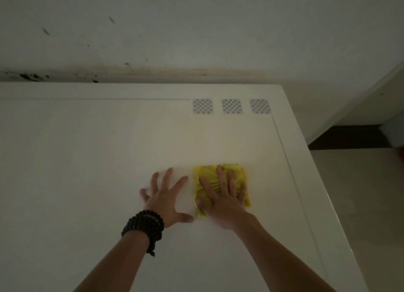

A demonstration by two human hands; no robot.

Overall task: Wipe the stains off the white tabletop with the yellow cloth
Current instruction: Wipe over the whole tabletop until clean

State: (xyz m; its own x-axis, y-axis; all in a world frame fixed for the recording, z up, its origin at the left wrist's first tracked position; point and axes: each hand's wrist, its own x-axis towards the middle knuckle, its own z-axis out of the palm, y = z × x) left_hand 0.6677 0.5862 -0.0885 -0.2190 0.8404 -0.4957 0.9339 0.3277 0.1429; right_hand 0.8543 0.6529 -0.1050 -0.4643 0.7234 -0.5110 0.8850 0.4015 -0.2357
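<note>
Stains: none discernible on dim white tabletop (87,160). Left hand (166,201), fingers spread, braced flat at nine o'clock of crumpled yellow cloth (204,178); right hand (223,201), fingers splayed, pressing it. Risk: bunching, skipping faint marks.

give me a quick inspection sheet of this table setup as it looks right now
surface: white tabletop, no clear stains visible in this dim light
job's things: yellow cloth, bunched, flat on the tabletop near its right edge
clutter: three checkered squares at the far right of the top
grippers: right hand pressed flat on the cloth, fingers spread; left hand open on bare tabletop beside the cloth, beaded bracelet on that wrist
cables: nothing seen
surroundings: wall with dark marks behind the table, floor to the right
</note>
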